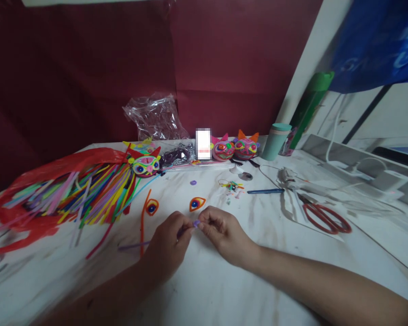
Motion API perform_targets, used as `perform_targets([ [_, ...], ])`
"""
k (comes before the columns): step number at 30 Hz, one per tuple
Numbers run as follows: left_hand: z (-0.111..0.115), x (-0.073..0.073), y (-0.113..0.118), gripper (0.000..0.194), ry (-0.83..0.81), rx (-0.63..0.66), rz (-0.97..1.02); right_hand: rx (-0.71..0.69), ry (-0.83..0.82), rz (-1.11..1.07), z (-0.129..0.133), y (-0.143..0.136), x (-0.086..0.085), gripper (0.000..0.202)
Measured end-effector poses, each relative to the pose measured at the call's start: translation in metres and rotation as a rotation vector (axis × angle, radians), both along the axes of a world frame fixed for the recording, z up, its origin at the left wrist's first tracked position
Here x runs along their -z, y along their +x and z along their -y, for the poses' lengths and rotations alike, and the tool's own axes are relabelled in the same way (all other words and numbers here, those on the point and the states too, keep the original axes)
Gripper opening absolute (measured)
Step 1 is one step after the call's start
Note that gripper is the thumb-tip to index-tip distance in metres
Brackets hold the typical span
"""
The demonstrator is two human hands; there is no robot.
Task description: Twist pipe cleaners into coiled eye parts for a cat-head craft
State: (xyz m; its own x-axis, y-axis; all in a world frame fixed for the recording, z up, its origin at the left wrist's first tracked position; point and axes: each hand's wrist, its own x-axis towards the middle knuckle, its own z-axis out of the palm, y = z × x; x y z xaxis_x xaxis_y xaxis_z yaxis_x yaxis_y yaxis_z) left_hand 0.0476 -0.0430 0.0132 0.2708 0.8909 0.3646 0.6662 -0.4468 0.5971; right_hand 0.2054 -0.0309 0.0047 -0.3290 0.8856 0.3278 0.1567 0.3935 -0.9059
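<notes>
A purple pipe cleaner (132,246) runs through my left hand (170,240), its tail sticking out to the left. Its near end forms a small coil (196,223) pinched between both hands' fingertips. My right hand (226,233) grips this coil from the right side with thumb and fingers. Just beyond the hands lie two eye shapes of coiled pipe cleaner, a left eye (152,208) and a right eye (196,204), with orange rims and blue centres. An orange pipe cleaner (143,222) stretches beside the left one. Farther back rests a loose purple coil (193,182).
Many coloured pipe cleaners (98,194) lie on red plastic (71,163) at left. Decorated animal heads (146,166) stand along the back, near a green cup (276,142). Red-handled scissors (326,218), a blue pen-like stick (265,191) and cables (370,199) occupy the right.
</notes>
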Motion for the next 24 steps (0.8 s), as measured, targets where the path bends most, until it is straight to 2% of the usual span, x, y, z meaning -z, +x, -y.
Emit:
perform_targets([
  [4,-0.002,-0.001,-0.005,0.012,0.068,0.037,-0.105,-0.021,0.175,0.175,-0.003,0.004,-0.007,0.013],
  [8,-0.002,0.003,-0.006,0.014,0.115,0.104,-0.226,-0.108,0.313,0.302,-0.003,0.008,-0.01,0.014],
  [12,-0.001,0.005,-0.006,0.015,0.109,0.159,-0.295,-0.195,0.36,0.37,-0.003,0.01,-0.009,0.016],
  [15,0.0,0.003,-0.005,0.014,0.108,0.143,-0.225,-0.162,0.226,0.305,-0.002,0.008,-0.008,0.014],
  [17,0.001,0.0,-0.004,0.013,0.095,0.097,-0.12,-0.141,0.046,0.174,-0.002,0.005,-0.007,0.008],
  [19,0.002,-0.001,-0.002,0.013,0.083,0.05,-0.014,-0.129,-0.096,0.018,-0.001,0.002,-0.006,0.011],
  [24,0.004,-0.001,0.004,0.013,0.048,0.003,0.111,-0.08,-0.15,-0.162,0.001,-0.002,-0.003,0.02],
])
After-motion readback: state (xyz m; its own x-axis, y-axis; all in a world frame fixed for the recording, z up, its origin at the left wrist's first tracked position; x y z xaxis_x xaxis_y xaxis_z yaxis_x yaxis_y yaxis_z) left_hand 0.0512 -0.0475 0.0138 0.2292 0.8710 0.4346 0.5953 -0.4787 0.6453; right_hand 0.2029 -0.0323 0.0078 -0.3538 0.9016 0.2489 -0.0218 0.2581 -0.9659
